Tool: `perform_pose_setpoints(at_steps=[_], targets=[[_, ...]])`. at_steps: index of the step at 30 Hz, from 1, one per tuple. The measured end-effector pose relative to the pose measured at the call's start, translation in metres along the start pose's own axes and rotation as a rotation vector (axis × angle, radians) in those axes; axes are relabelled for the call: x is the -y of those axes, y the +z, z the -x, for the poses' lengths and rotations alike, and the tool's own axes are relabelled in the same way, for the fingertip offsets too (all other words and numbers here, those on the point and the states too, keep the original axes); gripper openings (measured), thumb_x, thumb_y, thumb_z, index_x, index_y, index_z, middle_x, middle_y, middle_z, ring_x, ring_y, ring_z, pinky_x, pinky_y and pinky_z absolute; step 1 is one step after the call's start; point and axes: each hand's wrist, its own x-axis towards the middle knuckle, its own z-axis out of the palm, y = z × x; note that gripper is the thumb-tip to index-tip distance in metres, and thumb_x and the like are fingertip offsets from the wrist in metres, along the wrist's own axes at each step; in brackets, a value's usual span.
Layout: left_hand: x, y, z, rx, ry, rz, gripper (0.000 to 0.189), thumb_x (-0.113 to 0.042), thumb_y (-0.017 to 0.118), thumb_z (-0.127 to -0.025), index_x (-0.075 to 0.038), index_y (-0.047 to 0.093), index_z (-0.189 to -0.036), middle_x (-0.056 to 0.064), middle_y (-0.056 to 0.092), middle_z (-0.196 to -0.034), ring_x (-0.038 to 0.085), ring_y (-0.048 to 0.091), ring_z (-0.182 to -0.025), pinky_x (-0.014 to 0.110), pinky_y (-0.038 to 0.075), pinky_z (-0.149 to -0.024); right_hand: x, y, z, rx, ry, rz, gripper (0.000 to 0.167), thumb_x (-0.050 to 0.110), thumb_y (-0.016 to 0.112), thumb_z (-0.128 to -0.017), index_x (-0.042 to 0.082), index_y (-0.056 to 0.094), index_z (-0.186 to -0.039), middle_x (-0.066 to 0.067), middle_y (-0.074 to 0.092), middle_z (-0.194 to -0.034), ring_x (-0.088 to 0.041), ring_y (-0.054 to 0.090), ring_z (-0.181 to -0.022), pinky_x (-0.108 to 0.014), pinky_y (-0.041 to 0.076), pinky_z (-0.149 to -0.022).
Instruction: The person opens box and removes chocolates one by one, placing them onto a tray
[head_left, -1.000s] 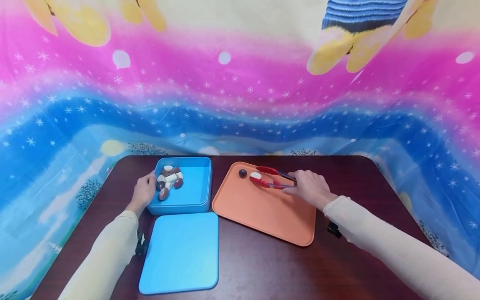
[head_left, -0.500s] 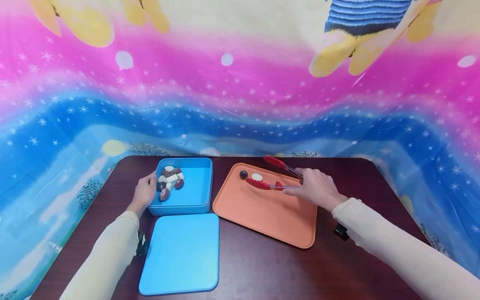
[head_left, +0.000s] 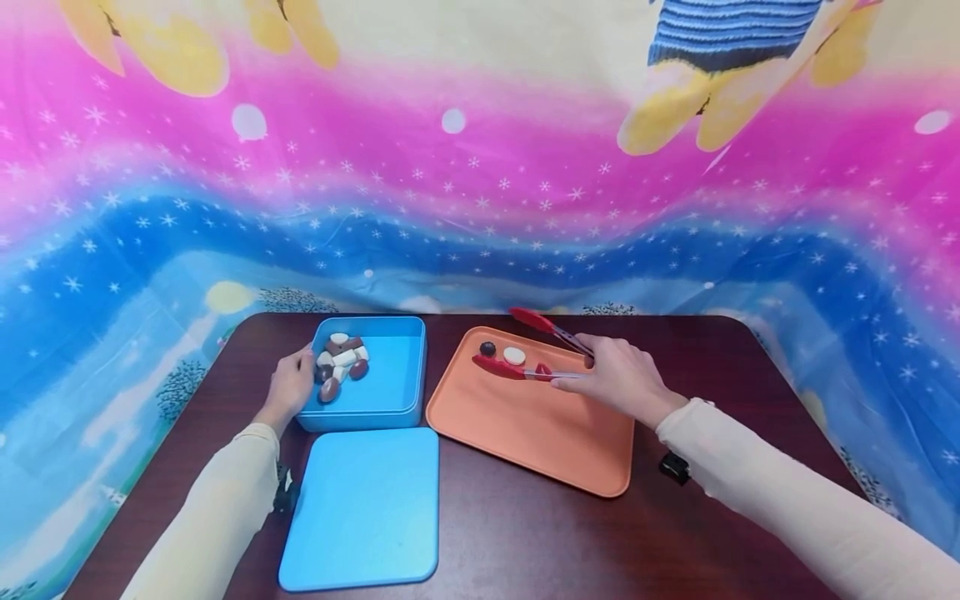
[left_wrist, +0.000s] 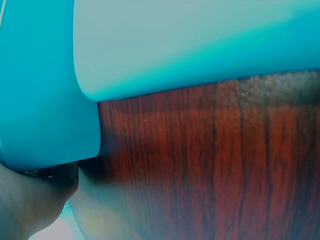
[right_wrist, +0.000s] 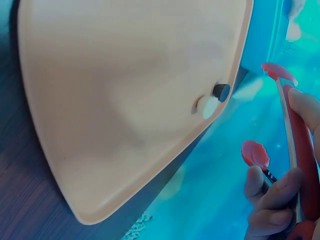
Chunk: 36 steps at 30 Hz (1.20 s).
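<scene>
My left hand (head_left: 288, 385) holds the left wall of a blue square box (head_left: 396, 367). Inside, at the left, lies a pile of brown and white pieces (head_left: 345, 357), smooth and pebble-like. My right hand (head_left: 621, 372) grips red-tipped tongs (head_left: 501, 367), their arms spread wide with nothing between the tips. An orange tray (head_left: 525, 433) lies below them. Near its far left corner sit a dark round piece (head_left: 487, 348) and a white oval piece (head_left: 513, 356), side by side. In the right wrist view the tongs' two red tips (right_wrist: 255, 153) stand well apart.
A blue flat lid (head_left: 362, 508) lies in front of the box. Dark wooden table (head_left: 525, 542) shows around everything. A colourful patterned cloth (head_left: 480, 208) hangs behind the table's far edge.
One second ago the tongs' tips stood on both sides of the white piece. They have since spread apart and lifted off it, shifting right and then left. The left hand stays at the box.
</scene>
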Motion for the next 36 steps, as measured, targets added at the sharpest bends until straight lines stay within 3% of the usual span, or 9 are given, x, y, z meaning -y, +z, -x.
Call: perform_pose_setpoints(at_steps=[5,13,26,30,36], targets=[[-0.001,0.0,0.0,0.002,-0.007,0.008,0.057,-0.034,0.017,-0.112,-0.004,0.023,-0.16,0.026,0.026,-0.164,0.048,0.024,-0.151,0.062,0.022,-0.124,0.007,0.004,0.0,0.003,-0.018,-0.012,0.085,0.062,0.08,-0.076,0.011,0.058,-0.141,0.0,0.062,-0.076,-0.014,0.047,-0.056,-0.029,0.035,-0.046],[0.002,-0.001,0.0,-0.002,-0.008,0.007,0.058,-0.035,0.017,-0.112,-0.003,0.024,-0.159,0.027,0.027,-0.163,0.049,0.024,-0.151,0.062,0.023,-0.123,0.022,0.008,-0.002,0.016,-0.041,-0.044,0.091,0.065,0.08,-0.075,0.01,0.056,-0.144,0.001,0.061,-0.073,-0.013,0.042,-0.051,-0.029,0.033,-0.045],[0.001,0.0,0.002,0.005,-0.003,0.013,0.058,-0.035,0.017,-0.112,-0.002,0.024,-0.159,0.027,0.027,-0.163,0.048,0.025,-0.151,0.063,0.023,-0.123,0.048,0.026,0.0,0.031,-0.083,-0.104,0.078,0.061,0.081,-0.076,0.025,0.058,-0.142,0.004,0.062,-0.083,-0.014,0.053,-0.063,-0.03,0.043,-0.054],[0.0,0.001,0.001,-0.001,0.0,0.018,0.057,-0.034,0.018,-0.112,-0.003,0.024,-0.159,0.026,0.027,-0.163,0.048,0.025,-0.151,0.062,0.023,-0.123,0.054,0.031,0.0,0.027,-0.112,-0.098,0.073,0.064,0.081,-0.075,0.029,0.062,-0.136,0.006,0.061,-0.083,-0.014,0.052,-0.063,-0.029,0.043,-0.054],[0.001,0.0,0.001,0.0,0.002,0.02,0.057,-0.034,0.018,-0.112,-0.003,0.024,-0.159,0.026,0.027,-0.163,0.048,0.025,-0.151,0.062,0.023,-0.124,0.065,0.037,-0.002,0.027,-0.112,-0.105,0.078,0.066,0.082,-0.072,0.032,0.06,-0.14,0.006,0.063,-0.082,-0.014,0.051,-0.058,-0.028,0.042,-0.048]])
